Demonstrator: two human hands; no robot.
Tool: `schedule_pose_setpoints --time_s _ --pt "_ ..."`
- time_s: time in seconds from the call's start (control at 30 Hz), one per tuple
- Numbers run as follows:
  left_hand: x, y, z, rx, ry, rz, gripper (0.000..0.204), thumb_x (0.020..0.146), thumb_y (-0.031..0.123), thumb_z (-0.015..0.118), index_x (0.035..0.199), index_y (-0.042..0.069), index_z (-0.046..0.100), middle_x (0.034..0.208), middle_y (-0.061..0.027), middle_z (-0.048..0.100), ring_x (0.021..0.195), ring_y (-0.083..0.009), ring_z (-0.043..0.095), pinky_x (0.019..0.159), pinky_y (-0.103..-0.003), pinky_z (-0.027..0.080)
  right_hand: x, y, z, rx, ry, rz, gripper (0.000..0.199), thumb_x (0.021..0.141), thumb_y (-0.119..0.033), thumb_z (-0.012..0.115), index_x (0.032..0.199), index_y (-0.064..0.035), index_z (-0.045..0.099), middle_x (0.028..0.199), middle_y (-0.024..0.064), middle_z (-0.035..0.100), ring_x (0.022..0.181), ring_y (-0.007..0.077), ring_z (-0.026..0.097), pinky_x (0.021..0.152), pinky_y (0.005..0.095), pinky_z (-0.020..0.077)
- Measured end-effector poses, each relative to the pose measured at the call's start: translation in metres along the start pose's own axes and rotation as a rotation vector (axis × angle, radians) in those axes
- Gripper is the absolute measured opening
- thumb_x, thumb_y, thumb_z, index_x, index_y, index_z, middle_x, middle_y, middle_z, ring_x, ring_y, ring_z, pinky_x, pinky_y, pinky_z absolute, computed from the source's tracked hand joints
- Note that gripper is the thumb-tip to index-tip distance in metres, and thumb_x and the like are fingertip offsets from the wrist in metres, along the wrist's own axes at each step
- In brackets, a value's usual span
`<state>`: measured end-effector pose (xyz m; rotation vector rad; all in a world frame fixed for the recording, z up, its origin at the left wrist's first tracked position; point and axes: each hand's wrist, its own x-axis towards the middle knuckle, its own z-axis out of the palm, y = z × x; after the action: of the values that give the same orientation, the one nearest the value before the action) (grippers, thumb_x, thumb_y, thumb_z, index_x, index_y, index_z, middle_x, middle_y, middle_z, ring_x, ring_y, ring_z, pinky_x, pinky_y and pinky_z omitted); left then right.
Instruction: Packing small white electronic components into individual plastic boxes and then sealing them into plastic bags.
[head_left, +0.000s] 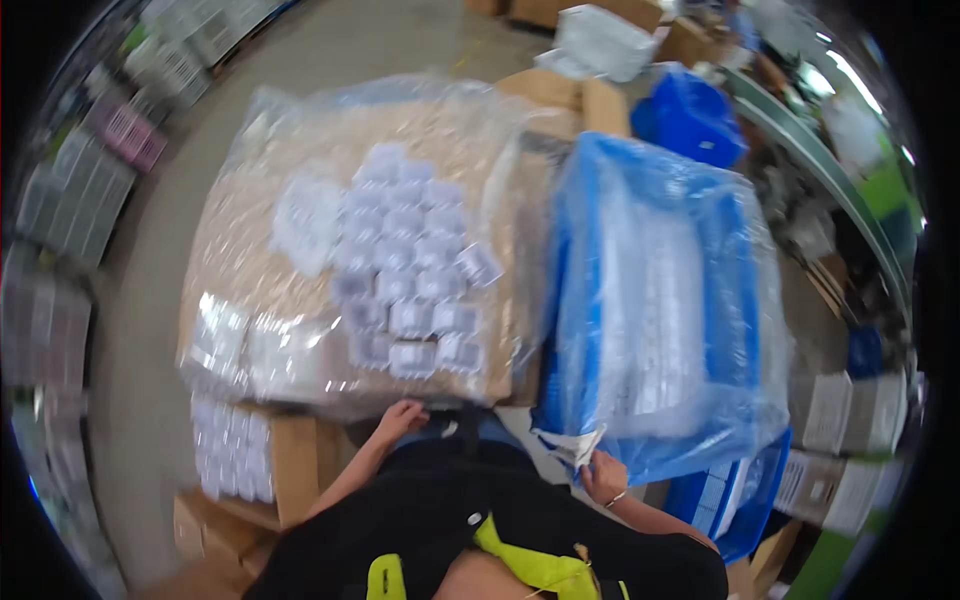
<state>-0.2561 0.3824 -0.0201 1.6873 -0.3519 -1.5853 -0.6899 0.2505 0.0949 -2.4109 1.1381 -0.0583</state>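
My right hand (604, 476) is closed on the near left corner of a clear plastic bag (690, 440), where a crumpled whitish piece (572, 444) hangs. The bag lines a blue crate (578, 250) and covers rows of white items (655, 310) inside it. My left hand (400, 420) is low by my waist, at the near edge of the plastic-wrapped stack (260, 190); its fingers are small and blurred. On the stack lie several small white plastic trays (410, 250) in rows, one of them turned askew at the right.
A crumpled white sheet (306, 222) lies left of the trays. Below the stack, an open cardboard box (300, 465) stands beside more white trays (232, 450). A blue bin (695, 118) is at the back right. Grey crates (75, 200) line the left side beyond the floor (150, 330).
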Motion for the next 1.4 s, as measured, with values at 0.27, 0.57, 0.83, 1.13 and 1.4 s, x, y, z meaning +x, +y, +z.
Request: schedule_pose_setpoints --time_s 0.27,0.57,0.83,1.13,1.4 --pt "-0.006 0.019 -0.028 -0.184 0.099 0.015 0.026 0.091 0.029 0.054 0.099 0.005 0.060 0.087 -0.0033 0.065 0.073 -0.0103 0.060 0.065 -0.024 0.048 0.008 -0.001 0.016 0.021 0.000 -0.004 0.019 0.079 -0.013 0.054 0.092 0.0017 0.049 0.078 0.0205 0.053 0.072 0.0399 0.053 0.062 0.0456 0.0423" --pt "0.093 0.151 -0.213 0.137 0.495 0.688 0.022 0.092 0.019 0.051 0.094 0.001 0.062 0.081 -0.0079 0.064 0.074 -0.0161 0.060 0.069 -0.029 0.047 -0.005 -0.022 0.014 -0.201 -0.137 0.207 0.038 0.087 -0.019 0.044 0.118 0.0037 0.048 0.122 0.0264 0.045 0.100 0.0444 0.049 0.085 0.0461 0.0405" --pt "0.242 0.252 -0.331 0.751 0.810 0.929 0.023 0.083 0.005 0.047 0.102 -0.005 0.057 0.101 -0.0229 0.058 0.097 -0.0350 0.056 0.076 -0.040 0.048 0.007 -0.105 0.031 -0.585 0.109 0.635 0.051 0.085 -0.018 0.050 0.129 0.0034 0.036 0.136 0.0280 0.031 0.126 0.0430 0.030 0.104 0.0484 0.0241" --pt "0.235 0.264 -0.369 1.388 1.064 0.575 0.019 0.074 0.005 0.050 0.089 -0.004 0.058 0.091 -0.0236 0.057 0.089 -0.0396 0.055 0.071 -0.048 0.048 0.106 -0.208 0.076 -0.193 -0.141 0.212 0.061 0.072 -0.007 0.059 0.127 0.0011 0.037 0.130 0.0267 0.036 0.118 0.0439 0.037 0.098 0.0509 0.0287" --pt "0.346 0.265 -0.392 1.380 0.854 0.527 0.023 0.082 0.010 0.049 0.096 -0.004 0.061 0.093 -0.0219 0.061 0.095 -0.0356 0.056 0.090 -0.043 0.041 0.158 -0.223 0.106 0.018 -0.067 0.178 0.053 0.074 -0.008 0.060 0.123 0.0000 0.042 0.121 0.0228 0.046 0.105 0.0400 0.047 0.089 0.0465 0.0392"
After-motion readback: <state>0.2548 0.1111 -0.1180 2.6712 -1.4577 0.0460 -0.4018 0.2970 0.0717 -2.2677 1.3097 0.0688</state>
